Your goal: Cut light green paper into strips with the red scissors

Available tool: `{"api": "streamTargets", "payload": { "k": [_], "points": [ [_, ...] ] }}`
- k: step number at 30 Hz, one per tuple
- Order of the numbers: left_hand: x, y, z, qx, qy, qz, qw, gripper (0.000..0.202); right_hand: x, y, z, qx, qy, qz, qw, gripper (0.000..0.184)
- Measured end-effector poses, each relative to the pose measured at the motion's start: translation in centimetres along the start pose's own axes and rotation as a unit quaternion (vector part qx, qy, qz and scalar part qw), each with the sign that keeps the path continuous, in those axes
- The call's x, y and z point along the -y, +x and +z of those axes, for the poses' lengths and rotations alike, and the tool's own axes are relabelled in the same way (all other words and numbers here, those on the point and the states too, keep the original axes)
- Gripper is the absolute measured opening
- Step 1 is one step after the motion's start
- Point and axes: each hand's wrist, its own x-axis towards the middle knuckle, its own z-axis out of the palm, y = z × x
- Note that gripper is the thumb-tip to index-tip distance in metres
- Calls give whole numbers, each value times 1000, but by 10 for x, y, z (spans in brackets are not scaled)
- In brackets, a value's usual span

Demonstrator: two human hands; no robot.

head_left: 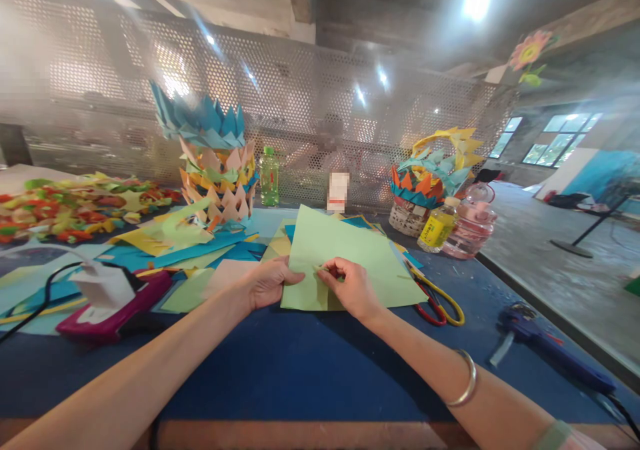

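A light green sheet of paper (pixel 363 257) is held tilted up above the blue table, directly in front of me. My left hand (pixel 273 282) grips its left edge, with the thumb lying across the front. My right hand (pixel 347 283) is closed in a pinch on the front of the same paper, low and left of its middle. A crease shows just below those fingertips. Whatever the right fingers cover at the pinch is hidden. Red-and-yellow-handled scissors (pixel 437 300) lie beside the paper's right corner.
Behind stand a tall folded-paper basket (pixel 215 163), a green bottle (pixel 269 177), a smaller paper basket (pixel 415 197), a yellow-labelled bottle (pixel 437 227) and a pink jug (pixel 470 227). A power strip (pixel 115 310), paper scraps (pixel 75 207) and a glue gun (pixel 555 347) lie around.
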Motion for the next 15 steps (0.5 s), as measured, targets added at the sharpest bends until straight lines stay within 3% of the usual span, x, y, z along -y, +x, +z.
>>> {"api": "streamTargets", "payload": {
  "k": [7,15],
  "points": [
    [1,2,-3,16,9,2,1000,39,2,0,-1,2,-3,5,1000,19],
    [0,1,0,-10,10,5,1000,43,2,0,-2,0,-14,3,1000,16]
  ]
}}
